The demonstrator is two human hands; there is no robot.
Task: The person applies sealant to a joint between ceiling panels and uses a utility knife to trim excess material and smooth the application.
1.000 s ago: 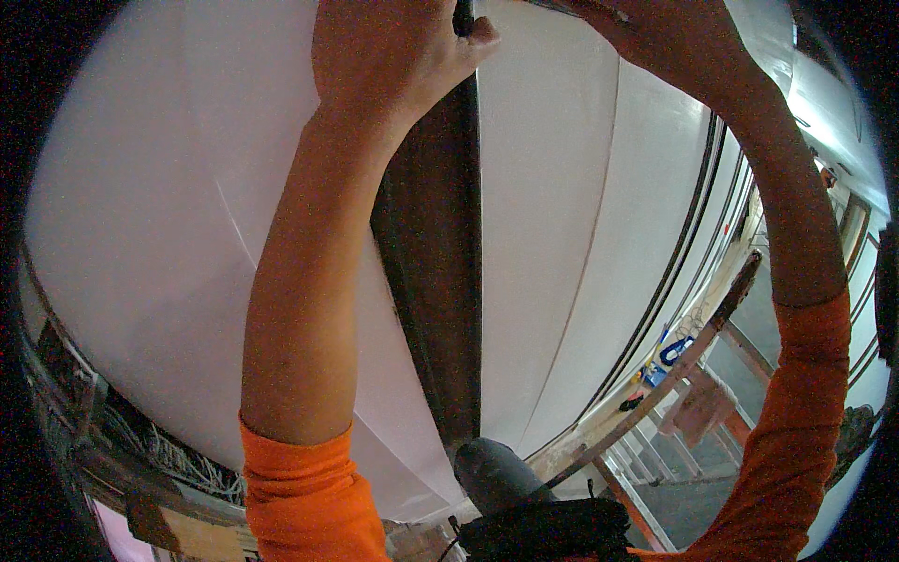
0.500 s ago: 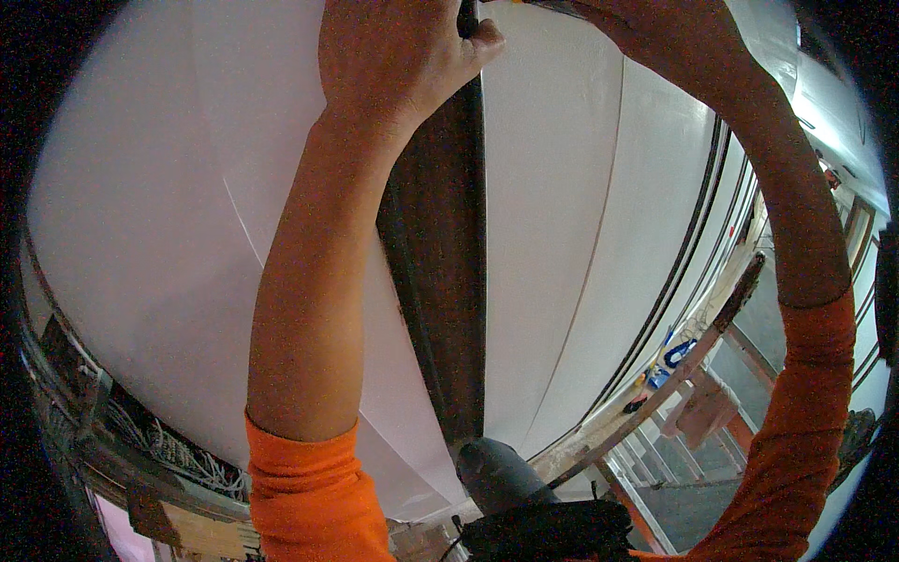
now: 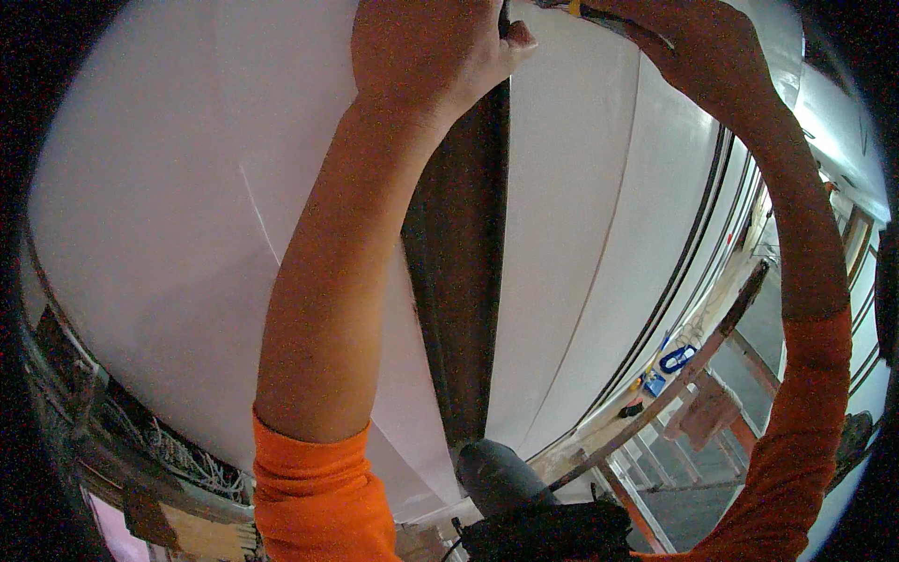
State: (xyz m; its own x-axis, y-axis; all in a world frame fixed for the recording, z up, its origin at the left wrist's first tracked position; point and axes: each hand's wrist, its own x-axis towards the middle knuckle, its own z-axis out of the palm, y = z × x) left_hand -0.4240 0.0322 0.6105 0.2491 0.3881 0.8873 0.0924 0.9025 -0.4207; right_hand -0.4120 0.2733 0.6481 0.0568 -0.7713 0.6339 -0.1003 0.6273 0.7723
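Observation:
My left hand [image 3: 431, 56] is raised at the top edge of the view, against white panelling [image 3: 169, 187]. Its thumb sticks out to the right beside the dark brown strip [image 3: 459, 253] that runs down between the panels; the fingers are hidden or cut off. To its right, my right hand [image 3: 707, 51] is bent inward, fingers closed around a slim dark tool [image 3: 604, 14] with a yellow part. The tool's far end and its exact kind cannot be made out. Both forearms wear orange sleeves.
At the lower right stands a ladder-like frame [image 3: 637, 496] with a cloth [image 3: 700, 414] over it. Blue items [image 3: 676, 358] lie on a ledge beside it. Dark cables [image 3: 688, 244] run along the panels. Loose wires [image 3: 192, 464] fill a gap at lower left. My grey-clad knee [image 3: 506, 473] shows below.
Both hands and the dark strip sit slightly farther right in view. More of the tool's yellow part shows by my right hand. My left thumb keeps its pose beside the strip.

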